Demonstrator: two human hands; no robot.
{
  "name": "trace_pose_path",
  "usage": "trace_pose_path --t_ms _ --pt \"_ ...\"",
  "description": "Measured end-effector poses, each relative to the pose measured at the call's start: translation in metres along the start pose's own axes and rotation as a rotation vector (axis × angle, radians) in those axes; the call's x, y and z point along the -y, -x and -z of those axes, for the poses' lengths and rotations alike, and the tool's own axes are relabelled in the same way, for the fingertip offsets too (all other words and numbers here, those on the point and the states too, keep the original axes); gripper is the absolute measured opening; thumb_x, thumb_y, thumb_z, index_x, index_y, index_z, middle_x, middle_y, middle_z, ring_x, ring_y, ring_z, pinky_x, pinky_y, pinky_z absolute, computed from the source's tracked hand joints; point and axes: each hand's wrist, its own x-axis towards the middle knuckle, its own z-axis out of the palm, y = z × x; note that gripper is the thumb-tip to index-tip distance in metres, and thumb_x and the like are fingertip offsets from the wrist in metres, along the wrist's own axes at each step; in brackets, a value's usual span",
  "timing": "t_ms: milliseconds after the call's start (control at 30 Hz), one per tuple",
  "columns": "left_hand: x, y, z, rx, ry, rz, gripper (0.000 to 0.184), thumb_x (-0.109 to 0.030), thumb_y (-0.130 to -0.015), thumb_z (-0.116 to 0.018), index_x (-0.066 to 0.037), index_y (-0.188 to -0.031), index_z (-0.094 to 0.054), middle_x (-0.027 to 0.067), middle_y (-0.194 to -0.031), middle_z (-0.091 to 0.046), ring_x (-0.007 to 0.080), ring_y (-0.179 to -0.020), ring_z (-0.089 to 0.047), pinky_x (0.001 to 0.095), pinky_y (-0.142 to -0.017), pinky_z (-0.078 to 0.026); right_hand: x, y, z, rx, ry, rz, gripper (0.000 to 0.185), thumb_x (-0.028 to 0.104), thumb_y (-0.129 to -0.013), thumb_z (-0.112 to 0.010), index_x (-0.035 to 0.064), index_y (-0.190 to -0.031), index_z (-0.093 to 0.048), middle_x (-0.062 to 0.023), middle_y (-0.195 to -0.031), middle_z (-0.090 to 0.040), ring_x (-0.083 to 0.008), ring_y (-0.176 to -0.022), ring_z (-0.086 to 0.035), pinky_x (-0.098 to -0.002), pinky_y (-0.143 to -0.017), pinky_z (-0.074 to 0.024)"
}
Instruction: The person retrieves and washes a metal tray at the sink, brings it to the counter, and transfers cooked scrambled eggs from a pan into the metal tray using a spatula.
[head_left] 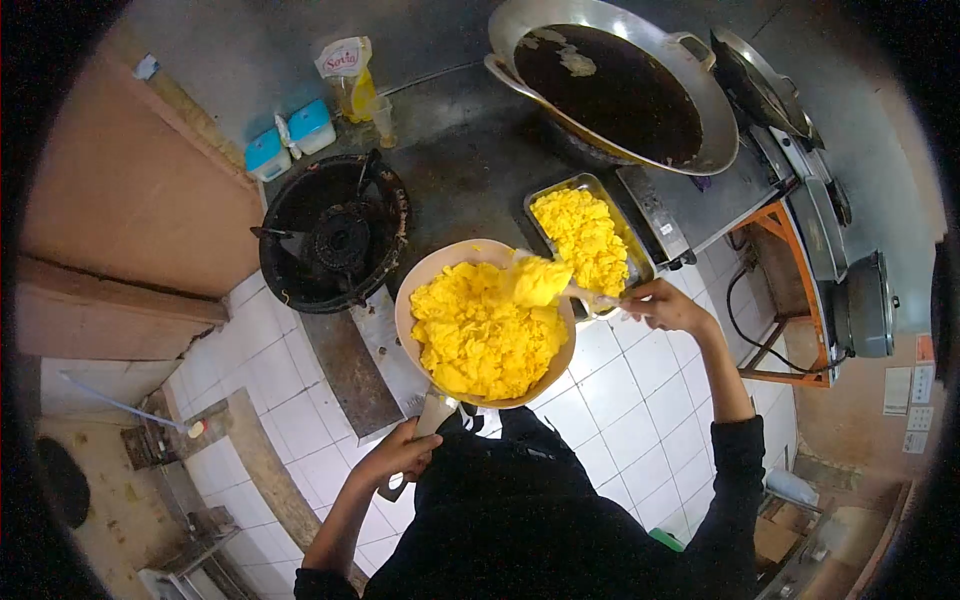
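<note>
My left hand (pixel 398 452) is closed round the handle of a frying pan (pixel 404 318), which is heaped with yellow scrambled eggs (pixel 485 340). In my right hand (pixel 662 306) is the handle of a spatula (pixel 592 295); its blade is covered by a lump of egg above the pan's right side. Just beyond the pan, to the right, a rectangular metal tray (pixel 640 258) holds more scrambled eggs (pixel 582 238).
A large wok (pixel 720 130) of dark oil stands at the back right. A black gas burner (pixel 340 238) lies left of the pan. Behind it are blue-lidded containers (pixel 311 126), an oil pouch (pixel 352 85) and a clear cup (pixel 383 122). White tiles (pixel 640 400) cover the floor.
</note>
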Motion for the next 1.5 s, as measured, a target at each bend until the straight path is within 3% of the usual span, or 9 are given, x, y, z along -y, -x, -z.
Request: trace_pose_path --t_ms 133,167,300,467,767,867,1333,1433,1500 --pt "-0.009 0.007 -0.007 -0.052 -0.039 0.020 0.023 -0.024 -0.092 -0.059 -0.011 -0.096 -0.040 -0.0038 -0.061 -0.039 0.0062 -0.045 -0.037 0.0235 -0.038 -0.033 -0.029 0.000 0.037 -0.184 0.056 -0.059 0.036 0.040 -0.086 -0.064 0.0062 -0.075 -0.067 0.0024 -0.058 -0.052 -0.0043 -0.042 -0.042 -0.0211 -0.034 -0.0296" --pt "-0.011 0.008 -0.008 -0.062 -0.042 0.017 0.022 -0.023 -0.092 -0.058 -0.011 -0.095 -0.040 -0.0039 -0.061 -0.039 0.0064 -0.044 -0.037 0.0235 -0.038 -0.032 -0.042 -0.008 0.041 -0.297 0.113 -0.067 0.037 0.042 -0.086 -0.062 0.0070 -0.075 -0.068 -0.0028 -0.060 -0.059 -0.0122 -0.046 -0.054 -0.0264 -0.039 -0.0393" --pt "-0.005 0.006 -0.006 -0.050 0.000 0.023 0.021 -0.022 -0.092 -0.058 -0.011 -0.095 -0.040 -0.0037 -0.060 -0.039 0.0066 -0.044 -0.037 0.0241 -0.038 -0.032 -0.066 -0.059 0.028 -0.759 0.647 0.145 0.043 0.047 -0.084 -0.060 0.0049 -0.079 -0.069 -0.0134 -0.065 -0.064 -0.0260 -0.057 -0.064 -0.0379 -0.050 -0.0493" --pt "-0.006 0.005 -0.009 -0.070 -0.022 0.016 0.019 -0.021 -0.092 -0.058 -0.010 -0.092 -0.042 -0.0038 -0.060 -0.040 0.0069 -0.044 -0.038 0.0244 -0.038 -0.032 -0.058 -0.100 0.022 -0.994 0.922 -0.111 0.021 0.027 -0.084 -0.057 0.0113 -0.080 -0.070 -0.0174 -0.069 -0.066 -0.0312 -0.067 -0.068 -0.0416 -0.058 -0.0534" --pt "-0.008 0.007 -0.010 -0.054 0.006 0.029 0.018 -0.021 -0.092 -0.057 -0.011 -0.092 -0.042 -0.0046 -0.062 -0.041 0.0066 -0.045 -0.039 0.0244 -0.039 -0.033 0.000 -0.029 -0.006 -0.956 0.895 -0.093 0.030 0.010 -0.079 -0.057 0.0147 -0.107 -0.067 -0.0181 -0.089 -0.064 -0.0300 -0.069 -0.067 -0.0399 -0.059 -0.0535" --pt "-0.010 0.008 -0.014 -0.107 -0.021 0.023 0.018 -0.020 -0.092 -0.057 -0.011 -0.093 -0.042 -0.0049 -0.062 -0.040 0.0061 -0.045 -0.038 0.0241 -0.039 -0.032 -0.042 -0.078 -0.035 -1.020 1.011 -0.108 0.033 0.011 -0.079 -0.057 0.0189 -0.110 -0.065 -0.0174 -0.087 -0.064 -0.0290 -0.070 -0.067 -0.0394 -0.060 -0.0537" --pt "-0.006 0.006 -0.016 -0.089 0.004 0.024 0.019 -0.021 -0.092 -0.057 -0.011 -0.097 -0.041 -0.0046 -0.059 -0.040 0.0056 -0.042 -0.036 0.0230 -0.037 -0.030 -0.020 -0.072 -0.022 -0.925 0.712 -0.176 0.021 0.010 -0.074 -0.062 0.0022 -0.092 -0.066 -0.0198 -0.084 -0.068 -0.0354 -0.077 -0.067 -0.0442 -0.067 -0.0539" --pt "-0.004 0.003 -0.011 -0.067 0.007 0.015 0.019 -0.021 -0.093 -0.057 -0.012 -0.097 -0.041 -0.0046 -0.061 -0.040 0.0055 -0.043 -0.036 0.0230 -0.037 -0.030 0.022 -0.005 -0.008 -0.894 0.762 -0.231 0.030 0.016 -0.080 -0.057 0.0247 -0.105 -0.070 -0.0179 -0.084 -0.068 -0.0355 -0.075 -0.067 -0.0473 -0.067 -0.0529" --pt "-0.003 0.004 -0.011 -0.035 -0.010 0.001 0.020 -0.022 -0.093 -0.057 -0.012 -0.098 -0.040 -0.0041 -0.063 -0.040 0.0055 -0.045 -0.037 0.0229 -0.038 -0.031 0.057 0.036 -0.004 -0.855 0.798 -0.264 0.026 0.018 -0.080 -0.057 0.0248 -0.101 -0.071 -0.0191 -0.080 -0.067 -0.0367 -0.075 -0.066 -0.0462 -0.067 -0.0530"
